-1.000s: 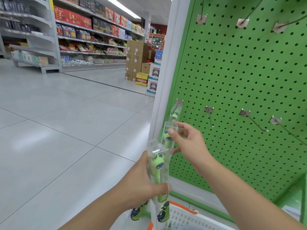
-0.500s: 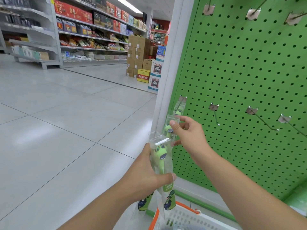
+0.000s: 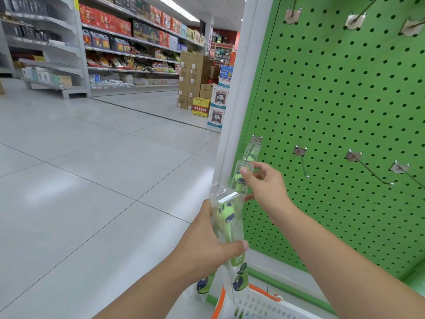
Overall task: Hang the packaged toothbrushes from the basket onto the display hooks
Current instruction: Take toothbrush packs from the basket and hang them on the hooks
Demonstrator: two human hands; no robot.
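Toothbrush pack (image 3: 242, 178) pinched in my right hand (image 3: 264, 187) nears the first hook (image 3: 251, 149); my left hand (image 3: 207, 240) grips more (image 3: 226, 217); other hooks (image 3: 303, 162) look bare.

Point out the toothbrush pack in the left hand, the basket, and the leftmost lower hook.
toothbrush pack (image 3: 226, 217), head view, green brush head inside.
basket (image 3: 259, 306), head view, white side wall.
leftmost lower hook (image 3: 256, 141), head view, metal back plate.

I can read very little. The toothbrush package (image 3: 230, 223) gripped in the left hand (image 3: 207, 247) carries a small white label just below the thumb; its characters are too blurred to make out. Lettering on the distant yellow carton (image 3: 201, 107) and the stacked white boxes (image 3: 217, 107) is likewise illegible.
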